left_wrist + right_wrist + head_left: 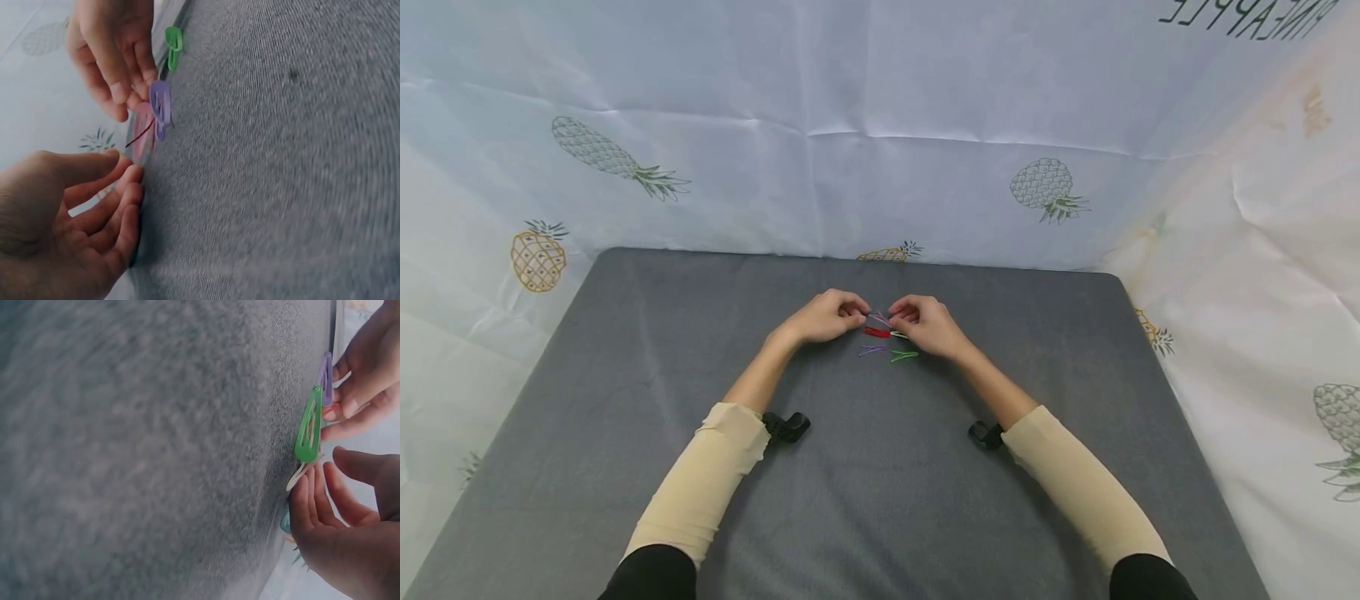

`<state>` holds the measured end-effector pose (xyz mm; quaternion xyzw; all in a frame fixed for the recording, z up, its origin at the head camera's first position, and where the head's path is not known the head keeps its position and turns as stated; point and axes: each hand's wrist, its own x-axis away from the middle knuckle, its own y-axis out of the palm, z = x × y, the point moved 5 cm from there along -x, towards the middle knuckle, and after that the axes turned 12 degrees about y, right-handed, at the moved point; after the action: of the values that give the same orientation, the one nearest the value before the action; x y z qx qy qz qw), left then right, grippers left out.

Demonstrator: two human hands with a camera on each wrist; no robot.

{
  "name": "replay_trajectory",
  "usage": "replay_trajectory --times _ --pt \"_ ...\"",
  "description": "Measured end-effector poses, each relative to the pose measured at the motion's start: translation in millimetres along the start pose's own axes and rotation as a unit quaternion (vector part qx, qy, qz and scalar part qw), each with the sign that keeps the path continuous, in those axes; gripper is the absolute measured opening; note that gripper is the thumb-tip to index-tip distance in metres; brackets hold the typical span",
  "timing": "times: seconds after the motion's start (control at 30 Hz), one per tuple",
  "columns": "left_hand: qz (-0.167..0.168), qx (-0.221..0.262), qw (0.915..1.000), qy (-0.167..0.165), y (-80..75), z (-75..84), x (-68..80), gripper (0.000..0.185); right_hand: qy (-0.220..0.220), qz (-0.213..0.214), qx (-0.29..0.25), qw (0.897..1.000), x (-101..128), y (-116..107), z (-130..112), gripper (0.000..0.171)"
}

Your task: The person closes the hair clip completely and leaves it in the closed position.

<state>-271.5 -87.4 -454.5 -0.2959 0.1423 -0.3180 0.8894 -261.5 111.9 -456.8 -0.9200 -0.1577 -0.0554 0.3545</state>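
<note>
Several small hair clips lie on the grey-covered table between the two hands. In the head view a red hair clip (876, 332) lies below a pink one (880, 319), and a cream one (898, 334) is beside the right fingertips. Nearer the person are a purple clip (872, 349) and a green clip (904, 356). My left hand (831, 316) is left of the group, fingers loosely bent, thumb close to the index fingertip; nothing shows between them. My right hand (927, 324) rests at the right, thumb apart from its bent fingers. A teal clip (285, 523) is partly hidden beneath it.
The grey cloth (880, 483) covers the table. A white curtain (775, 192) printed with pineapples hangs behind its far edge and along the sides. Black wrist cameras (786, 427) are strapped by the cream sleeves (696, 483).
</note>
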Motion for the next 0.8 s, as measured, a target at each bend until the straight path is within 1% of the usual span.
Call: replay_trajectory --times 0.2,0.5,0.67,0.8 --pt "0.013 0.007 0.9999 -0.004 5.4 0.9 -5.6 0.029 0.016 0.011 0.011 1.000 -2.7 2.7 0.0 0.023" --pt "0.030 -0.001 0.9994 -0.016 4.9 -0.2 -10.3 0.026 0.024 0.004 0.024 0.999 -6.5 6.9 -3.0 0.021" --pt "0.041 -0.001 0.9987 -0.029 4.9 -1.2 -12.8 0.024 0.023 0.005 0.035 0.999 -8.1 8.4 -4.3 0.021" --pt "0.048 -0.007 0.9978 -0.045 5.5 -2.2 -13.4 0.023 0.029 0.005 0.031 0.999 -8.1 8.7 -4.5 0.020"
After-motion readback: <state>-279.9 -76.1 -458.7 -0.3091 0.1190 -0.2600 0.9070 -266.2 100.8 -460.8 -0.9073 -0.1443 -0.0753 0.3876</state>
